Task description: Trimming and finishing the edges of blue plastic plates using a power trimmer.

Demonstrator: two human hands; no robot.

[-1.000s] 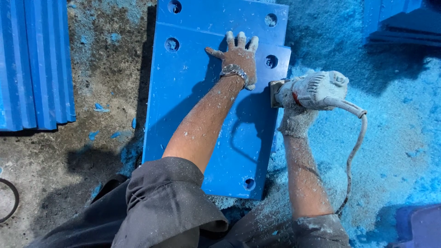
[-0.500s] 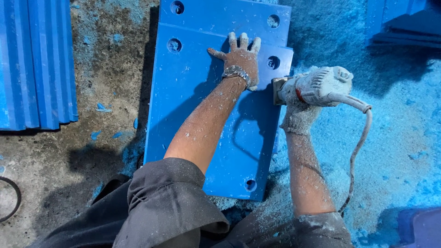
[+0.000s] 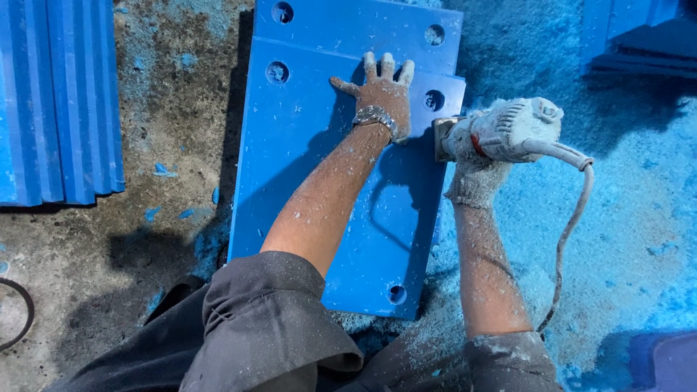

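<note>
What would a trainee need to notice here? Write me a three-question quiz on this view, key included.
1. True or false: the left hand lies flat, fingers spread, on the top blue slab.
2. Which does the right hand grip? A) a power tool B) a hammer C) a brush
3. What covers the floor to the right of the slab?

Key
1. True; a wristwatch sits just behind the hand.
2. A: a dusty white power tool, its head at the slab's right edge and its cord trailing down beside the forearm.
3. Blue shavings and dust.
</note>
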